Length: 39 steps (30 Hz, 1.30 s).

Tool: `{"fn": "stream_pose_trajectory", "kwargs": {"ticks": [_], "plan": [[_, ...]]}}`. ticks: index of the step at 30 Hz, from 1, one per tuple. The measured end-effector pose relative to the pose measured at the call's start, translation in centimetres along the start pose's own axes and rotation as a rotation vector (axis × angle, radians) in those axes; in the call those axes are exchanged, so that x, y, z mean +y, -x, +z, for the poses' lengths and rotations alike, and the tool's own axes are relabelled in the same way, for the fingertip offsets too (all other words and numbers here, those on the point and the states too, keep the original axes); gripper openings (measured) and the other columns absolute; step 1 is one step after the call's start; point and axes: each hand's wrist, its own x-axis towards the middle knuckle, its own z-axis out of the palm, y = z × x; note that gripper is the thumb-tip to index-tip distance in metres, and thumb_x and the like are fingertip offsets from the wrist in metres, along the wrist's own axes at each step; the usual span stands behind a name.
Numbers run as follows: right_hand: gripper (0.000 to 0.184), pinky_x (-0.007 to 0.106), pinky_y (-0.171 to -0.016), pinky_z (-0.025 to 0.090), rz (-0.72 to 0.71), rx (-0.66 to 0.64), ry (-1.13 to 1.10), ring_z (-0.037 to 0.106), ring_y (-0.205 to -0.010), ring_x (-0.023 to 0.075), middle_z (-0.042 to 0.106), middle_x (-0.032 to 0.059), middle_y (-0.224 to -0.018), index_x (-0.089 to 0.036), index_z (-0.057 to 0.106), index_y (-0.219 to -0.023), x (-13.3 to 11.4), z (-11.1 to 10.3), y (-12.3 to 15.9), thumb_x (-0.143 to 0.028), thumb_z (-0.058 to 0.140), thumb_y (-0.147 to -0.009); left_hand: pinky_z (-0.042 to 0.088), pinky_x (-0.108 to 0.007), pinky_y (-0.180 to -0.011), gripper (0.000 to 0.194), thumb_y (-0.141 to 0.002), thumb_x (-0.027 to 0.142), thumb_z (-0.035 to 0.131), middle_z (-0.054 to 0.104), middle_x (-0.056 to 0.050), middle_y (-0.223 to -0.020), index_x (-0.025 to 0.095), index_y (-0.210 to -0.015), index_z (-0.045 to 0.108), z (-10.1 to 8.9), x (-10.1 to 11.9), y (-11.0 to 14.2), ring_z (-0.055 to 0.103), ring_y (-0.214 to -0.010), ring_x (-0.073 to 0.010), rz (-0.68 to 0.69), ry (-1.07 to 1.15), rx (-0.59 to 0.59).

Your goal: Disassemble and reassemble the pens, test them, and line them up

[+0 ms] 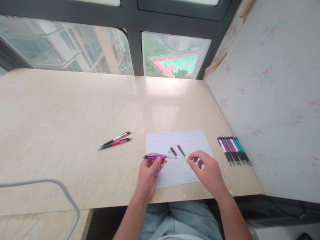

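Observation:
My left hand (150, 171) is closed around the purple barrel (160, 157) of a taken-apart ballpoint pen, its black clip end to the left. A thin refill (174, 157) sticks out of the barrel toward the right. Just beyond its tip, my right hand (206, 168) has thumb and forefinger drawn together in a pinch; anything between them is too small to make out. Behind the refill, a black grip sleeve (173, 151) and a slim black tube (181, 150) lie on a sheet of paper (178, 177), beside a tiny metallic piece (169, 151).
To the left lie a white-and-black pen (115, 139) and a pink-and-black pen (119, 142). Several coloured pens (233, 150) form a row by the wallpapered wall (281, 106) on the right. A grey-white cable (62, 187) loops over the left front. Windows stand behind the table (65, 112).

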Motion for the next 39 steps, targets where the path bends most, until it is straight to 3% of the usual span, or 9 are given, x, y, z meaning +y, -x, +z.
{"fn": "stream_pose_trajectory", "kwargs": {"ticks": [7, 14, 20, 25, 31, 35, 39], "plan": [[0.006, 0.028, -0.059, 0.044, -0.032, -0.033, 0.014, 0.052, -0.06, 0.014, 0.063, 0.0012, -0.078, -0.022, 0.062, -0.083, -0.7, 0.9, -0.3, -0.022, 0.058, -0.087, 0.05, -0.022, -0.067, 0.02, -0.074, 0.023, 0.08, 0.073, -0.007, -0.091, 0.015, -0.089, 0.07, 0.2, 0.2, 0.1, 0.066, -0.076, -0.0136, -0.001, -0.039, -0.025], [0.005, 0.029, -0.063, 0.045, -0.11, -0.051, -0.004, 0.057, -0.071, 0.0168, 0.064, 0.0023, -0.081, -0.022, 0.061, -0.086, -1.4, 2.2, -0.6, -0.019, 0.057, -0.087, 0.05, -0.023, -0.068, 0.018, -0.075, 0.023, 0.078, 0.073, -0.007, -0.091, 0.015, -0.089, 0.07, 0.4, 0.4, 0.2, 0.066, -0.077, -0.0139, -0.004, -0.058, -0.051], [0.006, 0.028, -0.062, 0.045, -0.099, -0.083, -0.041, 0.058, -0.073, 0.0167, 0.065, 0.0025, -0.084, -0.022, 0.062, -0.088, -1.6, 2.2, -0.7, -0.019, 0.057, -0.087, 0.049, -0.021, -0.067, 0.017, -0.076, 0.022, 0.078, 0.073, -0.006, -0.091, 0.015, -0.089, 0.07, 0.4, 0.3, 0.2, 0.065, -0.077, -0.0127, -0.005, -0.028, -0.053], [0.018, 0.026, -0.058, 0.046, -0.062, -0.098, -0.054, 0.061, -0.077, 0.0172, 0.067, 0.0056, -0.096, -0.021, 0.063, -0.105, 0.3, 1.4, -0.9, -0.024, 0.057, -0.087, 0.049, -0.02, -0.067, 0.018, -0.076, 0.022, 0.078, 0.073, -0.006, -0.093, 0.015, -0.09, 0.07, 0.3, 0.3, 0.1, 0.066, -0.077, -0.0122, -0.02, 0.014, -0.027], [0.017, 0.032, -0.066, 0.046, 0.01, 0.044, 0.262, 0.058, -0.07, 0.018, 0.066, 0.0056, -0.087, -0.019, 0.065, -0.098, 3.6, 2.9, -1.3, -0.027, 0.054, -0.087, 0.049, -0.02, -0.067, 0.019, -0.075, 0.022, 0.079, 0.073, -0.006, -0.092, 0.015, -0.089, 0.069, 0.3, 0.3, 0.1, 0.066, -0.077, -0.012, -0.02, 0.02, -0.012], [0.015, 0.029, -0.061, 0.042, 0.028, 0.077, 0.384, 0.06, -0.08, 0.0209, 0.064, 0.0069, -0.091, -0.021, 0.065, -0.097, 4.0, 4.6, -1.3, -0.027, 0.056, -0.086, 0.049, -0.021, -0.067, 0.019, -0.074, 0.023, 0.079, 0.073, -0.007, -0.093, 0.015, -0.089, 0.069, 0.3, 0.4, 0.0, 0.067, -0.076, -0.0126, -0.024, 0.008, -0.013], [0.013, 0.027, -0.057, 0.039, 0.03, 0.126, 0.403, 0.059, -0.078, 0.0198, 0.064, 0.0064, -0.089, -0.022, 0.065, -0.088, 4.0, 5.1, -1.3, -0.026, 0.053, -0.088, 0.049, -0.021, -0.067, 0.019, -0.073, 0.023, 0.08, 0.073, -0.007, -0.092, 0.015, -0.088, 0.069, 0.3, 0.4, 0.1, 0.066, -0.076, -0.0125, -0.02, 0.004, -0.009]]}}
